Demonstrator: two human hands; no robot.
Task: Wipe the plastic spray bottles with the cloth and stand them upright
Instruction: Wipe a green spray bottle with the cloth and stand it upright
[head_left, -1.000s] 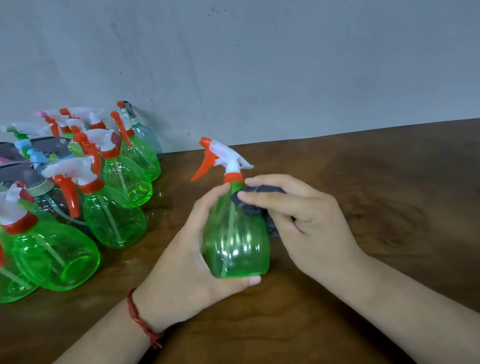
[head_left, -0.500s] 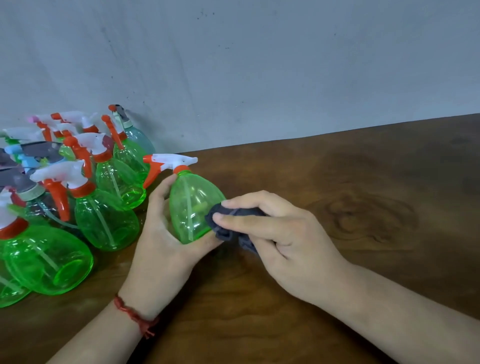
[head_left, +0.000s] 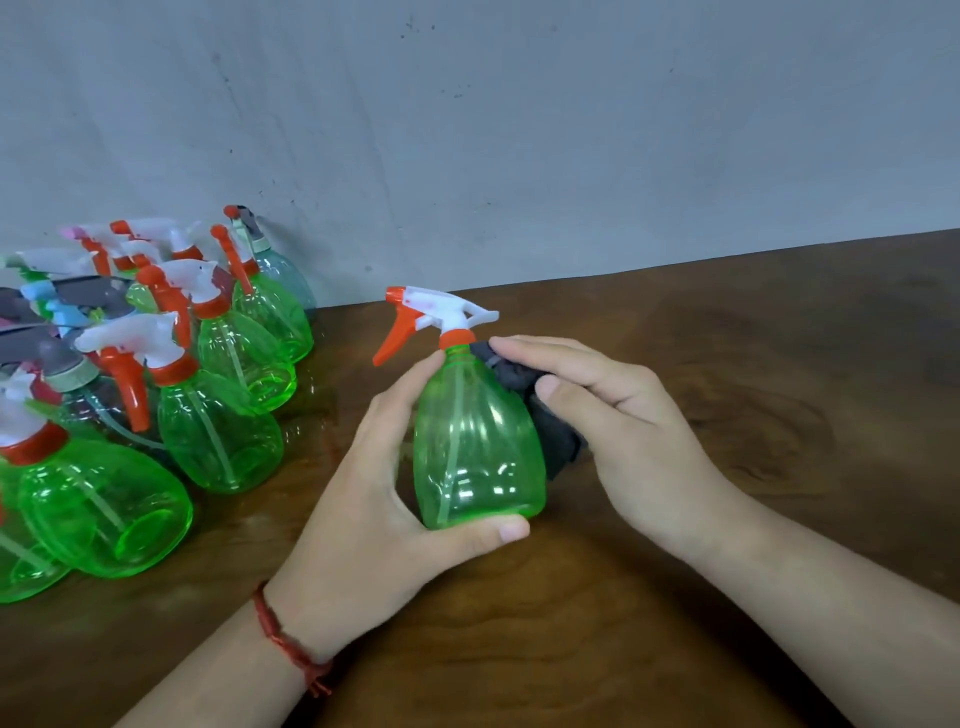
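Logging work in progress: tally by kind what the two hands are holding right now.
Green spray bottle: 1, in the left hand
Dark cloth: 1, in the right hand
Total: 2
The bottles at left overlap too much to count.

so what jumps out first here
A green bottle with an orange trigger stands out at the centre of the table. The left hand grips it while the right hand presses a dark cloth to its side. Next comes the crowd of bottles, mostly green, at far left by the wall.
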